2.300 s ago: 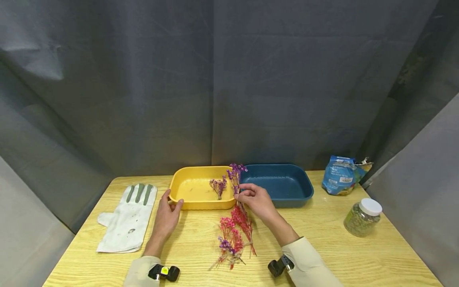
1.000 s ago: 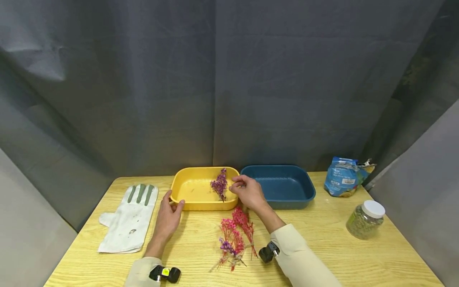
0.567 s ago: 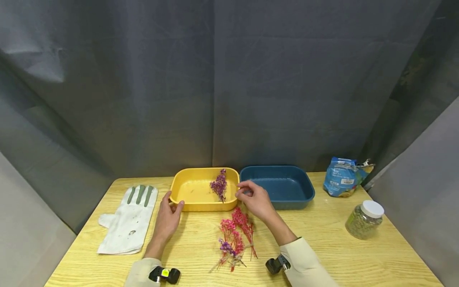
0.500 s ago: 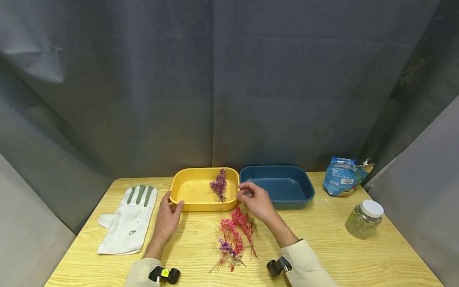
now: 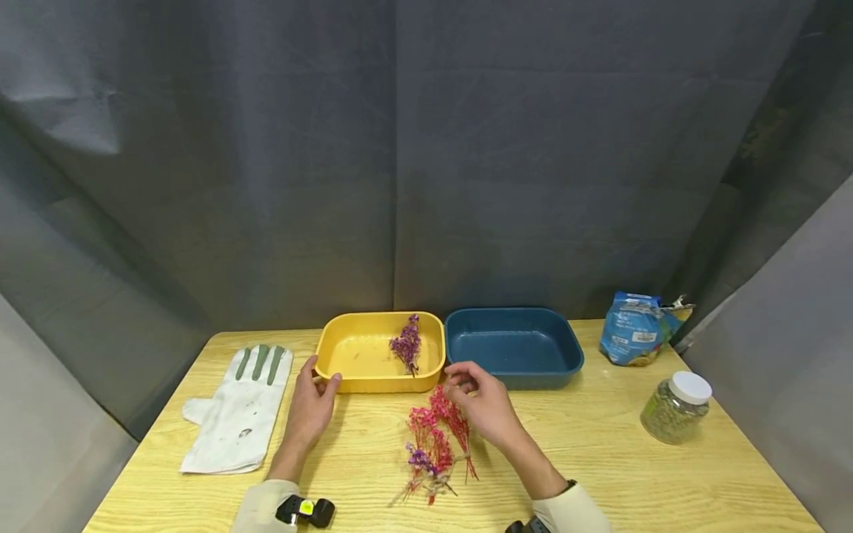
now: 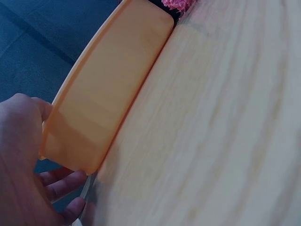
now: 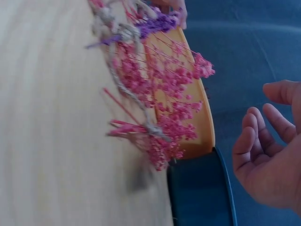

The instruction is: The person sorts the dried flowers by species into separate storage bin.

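Note:
My left hand (image 5: 308, 411) grips the near left corner of a yellow plastic tray (image 5: 373, 385); in the left wrist view the thumb lies at the rim and the fingers curl under the corner. Purple dried flowers (image 5: 406, 346) lie in the right part of that tray. Over the tabletop, my right hand (image 5: 492, 411) hovers with loosely bent fingers and nothing in them. Just left of it lie bunches of pink dried flowers (image 5: 440, 446), tied with twine in the right wrist view (image 7: 153, 129). A small purple sprig (image 5: 421, 457) rests on them.
A blue tray (image 5: 516, 381) stands against the yellow one on the right. Farther right are a blue bag (image 5: 629, 329) and a clear jar with a white lid (image 5: 676, 407). A white work glove (image 5: 240, 414) lies at the left. Dark curtains hang behind the table.
My right hand has put a purple flower bunch into the yellow tray beside the other, let it go and drawn back over the pink flowers. The left hand has kept its hold.

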{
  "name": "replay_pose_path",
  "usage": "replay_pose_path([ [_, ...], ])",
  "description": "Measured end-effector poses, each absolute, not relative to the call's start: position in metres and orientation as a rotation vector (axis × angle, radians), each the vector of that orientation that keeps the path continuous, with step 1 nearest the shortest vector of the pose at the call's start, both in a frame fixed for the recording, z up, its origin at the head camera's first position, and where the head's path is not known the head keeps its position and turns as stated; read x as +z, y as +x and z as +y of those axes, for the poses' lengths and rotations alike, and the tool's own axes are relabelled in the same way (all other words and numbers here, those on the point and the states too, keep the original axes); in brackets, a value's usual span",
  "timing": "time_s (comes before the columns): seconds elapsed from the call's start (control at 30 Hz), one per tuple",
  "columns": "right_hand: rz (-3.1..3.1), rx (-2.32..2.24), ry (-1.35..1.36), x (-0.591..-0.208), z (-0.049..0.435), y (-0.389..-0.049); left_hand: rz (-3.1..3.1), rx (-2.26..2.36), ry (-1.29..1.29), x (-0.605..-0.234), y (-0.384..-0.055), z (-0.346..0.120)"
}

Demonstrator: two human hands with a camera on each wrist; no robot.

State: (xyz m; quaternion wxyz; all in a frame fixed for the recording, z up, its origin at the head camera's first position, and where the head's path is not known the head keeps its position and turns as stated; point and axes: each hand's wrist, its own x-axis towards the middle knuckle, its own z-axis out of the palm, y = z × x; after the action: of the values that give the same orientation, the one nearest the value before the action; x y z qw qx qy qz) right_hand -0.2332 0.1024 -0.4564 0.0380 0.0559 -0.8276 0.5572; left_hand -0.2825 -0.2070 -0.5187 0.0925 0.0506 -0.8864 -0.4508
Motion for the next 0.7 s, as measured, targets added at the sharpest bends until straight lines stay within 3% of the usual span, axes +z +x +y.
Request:
replay_pose_path([
  [0.7, -2.690, 1.773, 0.332, -0.478, 0.104, -0.201, -2.618, -1.377, 0.094, -0.518, -0.281, -0.208],
])
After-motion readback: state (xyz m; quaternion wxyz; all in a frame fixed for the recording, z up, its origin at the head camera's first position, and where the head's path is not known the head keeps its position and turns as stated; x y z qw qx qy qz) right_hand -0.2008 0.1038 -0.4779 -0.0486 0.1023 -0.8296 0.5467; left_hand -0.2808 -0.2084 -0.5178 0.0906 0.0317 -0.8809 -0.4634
